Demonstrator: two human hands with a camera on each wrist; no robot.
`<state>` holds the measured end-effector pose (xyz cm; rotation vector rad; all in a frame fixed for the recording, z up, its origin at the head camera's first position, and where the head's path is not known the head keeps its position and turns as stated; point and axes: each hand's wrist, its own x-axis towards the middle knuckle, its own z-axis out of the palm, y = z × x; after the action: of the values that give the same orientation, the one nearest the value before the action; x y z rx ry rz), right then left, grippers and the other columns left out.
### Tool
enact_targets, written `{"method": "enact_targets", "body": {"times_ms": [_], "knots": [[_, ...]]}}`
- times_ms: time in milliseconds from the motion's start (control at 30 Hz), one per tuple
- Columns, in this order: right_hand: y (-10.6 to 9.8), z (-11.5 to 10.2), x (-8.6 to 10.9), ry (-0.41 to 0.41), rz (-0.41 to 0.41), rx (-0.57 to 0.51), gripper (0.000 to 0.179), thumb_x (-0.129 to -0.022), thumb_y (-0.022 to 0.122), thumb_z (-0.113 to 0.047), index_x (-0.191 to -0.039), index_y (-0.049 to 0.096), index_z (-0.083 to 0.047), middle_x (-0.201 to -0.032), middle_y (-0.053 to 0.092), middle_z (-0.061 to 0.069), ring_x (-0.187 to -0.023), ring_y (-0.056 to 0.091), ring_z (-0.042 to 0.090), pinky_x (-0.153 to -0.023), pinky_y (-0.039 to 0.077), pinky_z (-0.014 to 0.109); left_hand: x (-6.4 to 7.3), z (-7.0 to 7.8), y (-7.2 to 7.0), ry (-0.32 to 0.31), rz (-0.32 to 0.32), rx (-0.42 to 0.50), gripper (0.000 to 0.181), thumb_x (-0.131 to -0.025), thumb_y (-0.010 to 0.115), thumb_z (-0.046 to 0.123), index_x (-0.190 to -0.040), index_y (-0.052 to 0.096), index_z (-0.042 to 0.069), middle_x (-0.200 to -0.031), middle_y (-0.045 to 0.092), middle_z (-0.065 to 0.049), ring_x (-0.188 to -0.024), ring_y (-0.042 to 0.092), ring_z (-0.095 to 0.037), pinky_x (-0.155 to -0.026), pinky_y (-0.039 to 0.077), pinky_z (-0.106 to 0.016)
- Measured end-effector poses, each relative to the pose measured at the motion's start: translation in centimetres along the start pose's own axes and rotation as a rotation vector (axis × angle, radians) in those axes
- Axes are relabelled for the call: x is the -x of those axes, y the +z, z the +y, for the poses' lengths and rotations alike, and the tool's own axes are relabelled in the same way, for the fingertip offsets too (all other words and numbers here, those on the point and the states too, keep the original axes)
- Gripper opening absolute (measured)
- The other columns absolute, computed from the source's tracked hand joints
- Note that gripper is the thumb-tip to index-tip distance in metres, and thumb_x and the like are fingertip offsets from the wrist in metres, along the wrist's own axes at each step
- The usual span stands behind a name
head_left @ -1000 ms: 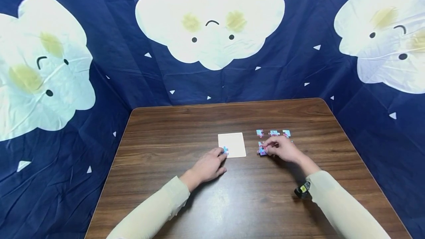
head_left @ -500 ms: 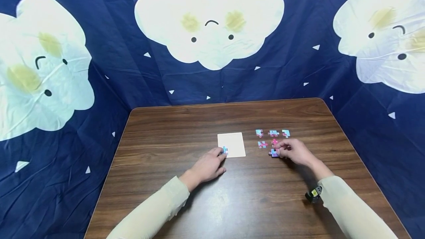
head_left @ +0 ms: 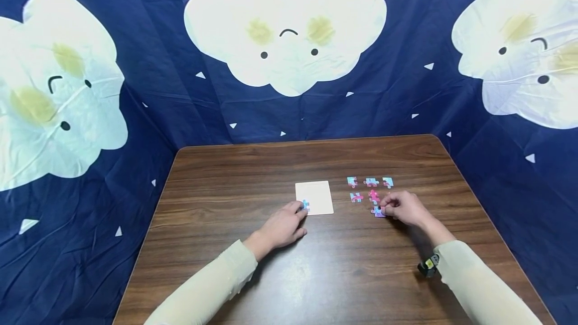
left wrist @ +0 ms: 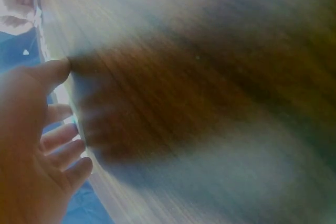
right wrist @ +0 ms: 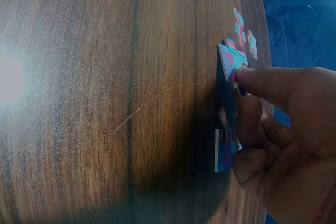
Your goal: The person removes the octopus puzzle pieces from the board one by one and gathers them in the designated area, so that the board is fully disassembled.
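Note:
In the head view, my left hand [head_left: 279, 225] rests at the lower left corner of a square white puzzle board [head_left: 320, 196]. Its straight fingertips touch a blue puzzle piece [head_left: 306, 204] lying in that corner. To the right of the board, my right hand [head_left: 405, 207] pinches a purple-blue puzzle piece [right wrist: 229, 61] between thumb and finger. That piece looks tilted and lifted off the table in the right wrist view. Below it, another puzzle piece [right wrist: 224, 151] lies on the wood, partly hidden behind the fingers. The left wrist view is hazy.
Several loose pieces lie in rows beyond the right hand: a blue piece [head_left: 352, 181], a blue-pink piece [head_left: 356, 197] and a pink piece [head_left: 374, 196] among them. Blue cloth [head_left: 271, 119] with white clouds stands behind the brown wooden table [head_left: 217, 184].
My right hand has moved right and slightly toward me with the purple-blue puzzle piece, uncovering pieces behind it. The left hand has stayed in place on the board's corner.

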<state>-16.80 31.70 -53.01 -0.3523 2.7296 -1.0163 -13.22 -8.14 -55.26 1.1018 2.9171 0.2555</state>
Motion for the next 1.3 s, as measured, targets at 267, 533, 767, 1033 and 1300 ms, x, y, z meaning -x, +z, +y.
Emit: {"method": "enact_targets", "body": {"times_ms": [267,533,767,1033,1300], "knots": [[0.4,0.1,-0.18,-0.043,0.023,0.092,0.006,-0.085,0.077,-0.007,-0.09,0.079,-0.01,-0.076,0.07,-0.005,-0.068,0.059,0.007,-0.065,0.049,0.027,0.08,0.03,-0.1,-0.007,-0.003,0.005,0.06,-0.095,0.07,0.042,-0.142,0.06,0.006,-0.141,0.055,-0.014,-0.134,0.053,-0.029,-0.114,0.045,-0.042],[0.52,0.26,-0.31,-0.04,0.029,0.157,0.011,-0.084,0.074,-0.006,-0.088,0.079,-0.015,-0.091,0.075,-0.001,-0.088,0.067,0.019,-0.084,0.053,0.044,0.15,0.09,-0.06,-0.005,0.006,0.0,0.06,-0.095,0.071,0.041,-0.142,0.061,0.005,-0.14,0.055,-0.014,-0.134,0.053,-0.029,-0.113,0.045,-0.041],[0.47,0.06,-0.37,-0.018,0.01,0.17,0.01,-0.086,0.074,-0.008,-0.088,0.079,-0.016,-0.092,0.076,-0.001,-0.092,0.068,0.022,-0.087,0.054,0.048,0.06,0.19,-0.14,-0.029,-0.02,0.007,0.061,-0.095,0.069,0.042,-0.144,0.059,0.006,-0.142,0.054,-0.014,-0.136,0.052,-0.029,-0.114,0.045,-0.042],[0.42,-0.16,-0.37,0.005,-0.004,0.171,0.013,-0.084,0.072,-0.006,-0.089,0.079,-0.016,-0.095,0.076,0.002,-0.096,0.068,0.025,-0.09,0.054,0.051,0.03,0.2,-0.22,-0.039,-0.033,0.027,0.061,-0.095,0.069,0.042,-0.145,0.059,0.007,-0.144,0.054,-0.014,-0.138,0.051,-0.029,-0.115,0.044,-0.043],[0.21,-0.35,-0.67,-0.002,-0.025,0.167,0.008,-0.086,0.073,-0.009,-0.091,0.078,-0.014,-0.092,0.076,0.0,-0.093,0.068,0.022,-0.088,0.054,0.05,0.03,-0.07,-0.38,-0.039,-0.046,0.023,0.06,-0.095,0.069,0.041,-0.146,0.058,0.01,-0.143,0.054,-0.012,-0.137,0.051,-0.029,-0.115,0.044,-0.045]]}}
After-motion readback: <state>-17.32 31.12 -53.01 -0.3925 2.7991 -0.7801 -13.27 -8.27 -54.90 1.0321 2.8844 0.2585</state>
